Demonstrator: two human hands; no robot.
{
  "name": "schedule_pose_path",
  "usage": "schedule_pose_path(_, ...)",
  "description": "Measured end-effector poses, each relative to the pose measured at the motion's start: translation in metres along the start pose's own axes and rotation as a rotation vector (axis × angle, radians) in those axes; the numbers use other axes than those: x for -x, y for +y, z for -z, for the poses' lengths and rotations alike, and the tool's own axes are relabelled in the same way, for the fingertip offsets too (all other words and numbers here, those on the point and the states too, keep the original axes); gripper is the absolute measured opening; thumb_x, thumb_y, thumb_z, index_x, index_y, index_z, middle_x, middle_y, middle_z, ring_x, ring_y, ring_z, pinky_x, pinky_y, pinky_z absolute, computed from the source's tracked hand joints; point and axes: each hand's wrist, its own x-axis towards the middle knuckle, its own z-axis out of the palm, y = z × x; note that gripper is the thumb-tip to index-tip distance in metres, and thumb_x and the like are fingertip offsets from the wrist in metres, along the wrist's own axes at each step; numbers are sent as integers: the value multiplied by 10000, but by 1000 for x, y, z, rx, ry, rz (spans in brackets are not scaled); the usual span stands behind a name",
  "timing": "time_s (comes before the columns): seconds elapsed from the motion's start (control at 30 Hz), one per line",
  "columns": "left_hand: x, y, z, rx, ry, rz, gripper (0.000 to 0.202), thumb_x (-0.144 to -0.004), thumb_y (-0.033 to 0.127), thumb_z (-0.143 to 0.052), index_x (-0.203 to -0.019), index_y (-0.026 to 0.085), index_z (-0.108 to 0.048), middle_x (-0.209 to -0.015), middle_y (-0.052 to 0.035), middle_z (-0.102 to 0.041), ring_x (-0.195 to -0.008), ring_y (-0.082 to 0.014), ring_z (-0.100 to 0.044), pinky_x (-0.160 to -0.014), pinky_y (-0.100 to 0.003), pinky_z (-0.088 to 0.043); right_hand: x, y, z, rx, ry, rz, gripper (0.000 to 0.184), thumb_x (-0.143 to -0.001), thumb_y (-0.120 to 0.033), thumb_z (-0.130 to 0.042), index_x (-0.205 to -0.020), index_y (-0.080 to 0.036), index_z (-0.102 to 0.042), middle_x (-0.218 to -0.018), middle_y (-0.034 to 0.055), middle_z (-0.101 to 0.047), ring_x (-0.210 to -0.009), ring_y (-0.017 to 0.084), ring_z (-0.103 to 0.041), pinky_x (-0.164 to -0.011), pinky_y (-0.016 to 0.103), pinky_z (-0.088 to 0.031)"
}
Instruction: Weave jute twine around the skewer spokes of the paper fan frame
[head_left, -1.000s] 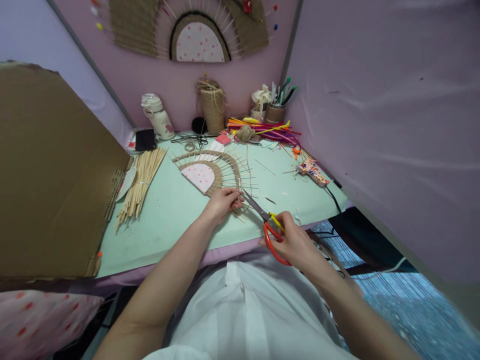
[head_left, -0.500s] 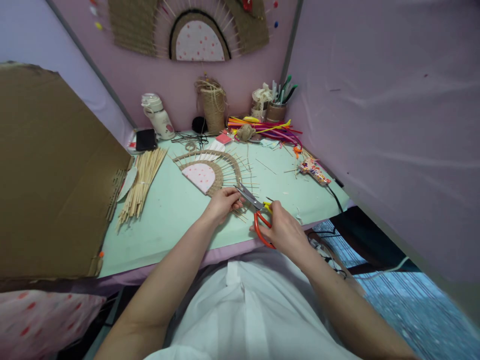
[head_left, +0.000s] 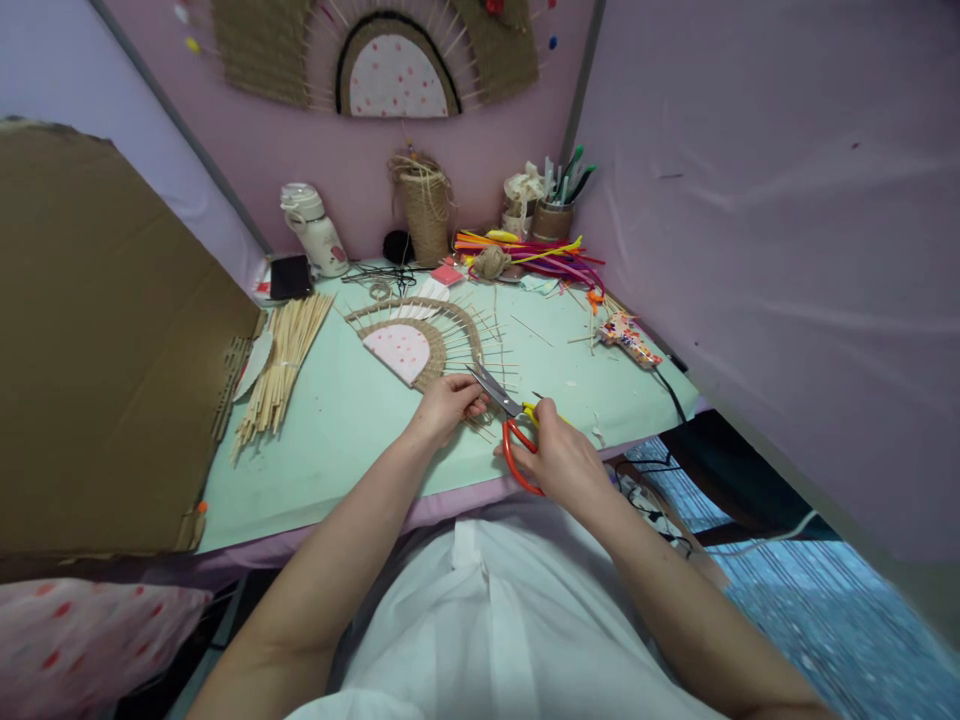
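Note:
A half-round piece of sticks and woven twine (head_left: pixel 442 345), with a pink dotted half-disc (head_left: pixel 397 352) at its centre, lies on the table. My left hand (head_left: pixel 448 405) is closed in a pinch at its near right end; the exact bit between the fingertips is hidden. My right hand (head_left: pixel 566 455) grips scissors (head_left: pixel 516 440) with red handles. Their blades are slightly parted and reach to the left fingertips, by the twine band's end. Something yellow (head_left: pixel 530 412) with a thin dark tip shows beside my right fingers; I cannot tell what it is.
A bundle of thin sticks (head_left: pixel 281 375) lies at left, beside a tall cardboard sheet (head_left: pixel 112 350). A bottle (head_left: pixel 315 230), twine spool (head_left: pixel 426 210), coloured pipe cleaners (head_left: pixel 532 255) and pen cup (head_left: pixel 553 220) stand or lie behind. A glue gun (head_left: pixel 628 338) with its cord is at right.
The scissors and my right hand have shifted slightly left. My left hand stays at the same spot on the woven piece.

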Motion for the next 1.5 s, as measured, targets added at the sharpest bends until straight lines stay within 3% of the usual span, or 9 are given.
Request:
schedule_pose_path(0.4, 1, 0, 0, 6, 12, 6, 75, -731, 140, -637, -665, 108, -649, -625, -28, -623, -474, -35, -503, -484, -156, -421, -2, 0, 1, 31, -44, -12, 277, -881, -436, -477, -955, -189, -375, -772, 80, -631, -702, 227, -609, -538, 274, -204)
schedule_pose_path(0.7, 0, 0, 0, 57, 48, 49, 57, -770, 151, -642, -802, 104, -644, -651, -33, -640, -463, -37, -514, -478, -163, -423, -4, 8, 0, -25, -42, -30, 274, -882, -435, -463, -973, -188, -388, -717, 56, -612, -634, 202, -575, -535, 263, -215)
schedule_pose_path(0.9, 1, 3, 0, 54, 52, 63, 81, -791, 186, -625, -801, 106, -636, -653, -33, -628, -455, -37, -514, -442, -156, -396, -36, 33, 17, 26, 106, -163, 364, -871, -479, -465, -1027, -156, -403, -781, 97, -620, -684, 234, -593, -552, 273, -263)
schedule_pose_path(1.1, 2, 7, 0, 40, 34, 67, 102, -814, 194, -597, -812, 100, -635, -630, -26, -616, -440, -33, -505, -427, -148, -386, -71, 51, 19, 155, 159, -189, 300, -857, -306, -507, -1051, -79, -482, -915, 179, -613, -835, 268, -595, -641, 303, -341)
schedule_pose_path(1.3, 1, 4, -1, 30, 40, 47, 110, -805, 209, -618, -802, 99, -622, -642, -35, -635, -448, -45, -530, -445, -159, -422, -77, 41, 17, 195, 324, -57, 258, -835, -250, -512, -973, -64, -625, -1055, 215, -573, -994, 309, -532, -775, 349, -378)
schedule_pose_path(1.4, 0, -1, -4, -7, 49, 14, 113, -812, 211, -603, -800, 100, -617, -658, -42, -648, -451, -54, -545, -468, -173, -457, -77, 22, 11, -12, 376, 70, 225, -849, -238, -483, -926, -134, -667, -977, 134, -617, -926, 240, -556, -784, 326, -388)
schedule_pose_path(1.5, -2, -6, -5, -92, 60, -30, 118, -829, 211, -557, -805, 114, -620, -688, -39, -659, -466, -71, -577, -492, -196, -492, -77, 3, -2, -258, 294, 188, 185, -822, -223, -507, -781, -176, -681, -819, 58, -642, -797, 175, -575, -742, 283, -399)
